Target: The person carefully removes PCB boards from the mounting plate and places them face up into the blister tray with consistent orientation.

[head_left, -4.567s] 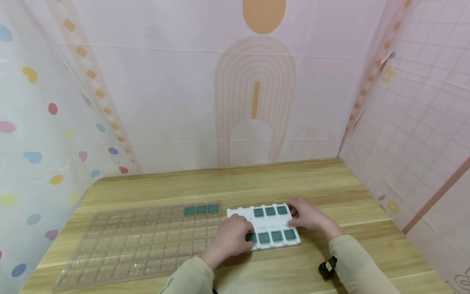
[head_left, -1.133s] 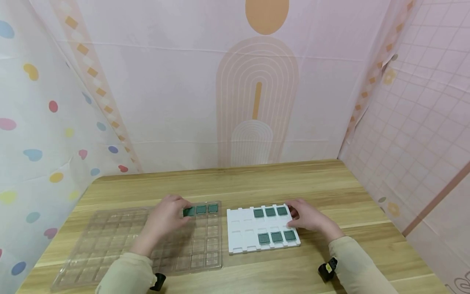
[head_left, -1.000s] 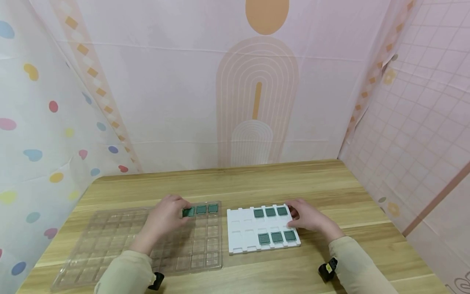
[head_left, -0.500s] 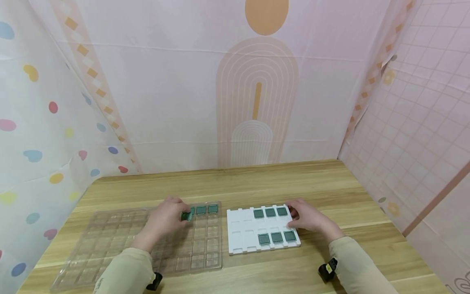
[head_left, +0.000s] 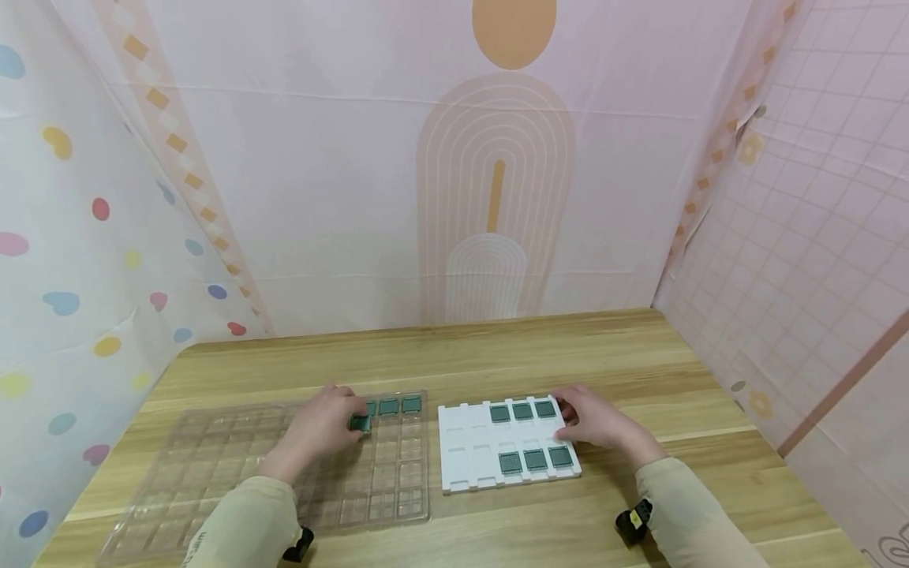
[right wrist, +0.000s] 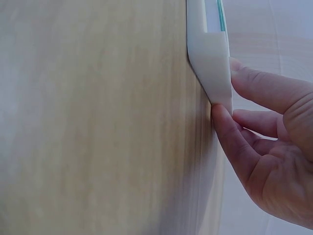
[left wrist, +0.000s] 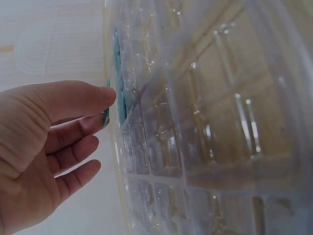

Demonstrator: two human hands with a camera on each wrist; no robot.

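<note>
My left hand [head_left: 316, 430] pinches a small square green circuit board [head_left: 360, 424] between thumb and fingertip, close over the clear compartment tray [head_left: 355, 507]. In the left wrist view the board [left wrist: 106, 116] is edge-on between the thumb and a finger, with the other fingers loosely bent. Along the tray's far row sit two green boards in full view, and a third board [head_left: 372, 407] is partly covered by the hand. My right hand [head_left: 600, 422] grips the right edge of a white slotted tray [head_left: 465, 438]; the right wrist view shows thumb and fingers on its corner [right wrist: 212, 63].
In the white tray, three green boards [head_left: 522, 411] lie along the far row and three more [head_left: 535, 459] along the near row, all toward the right. Both trays rest on a wooden table [head_left: 568, 347] with patterned cloth [head_left: 334, 197] hanging behind.
My left hand has gone from the white tray's near row to the clear tray with one board, then shifted slightly nearer, uncovering a seated board. The right hand keeps its hold.
</note>
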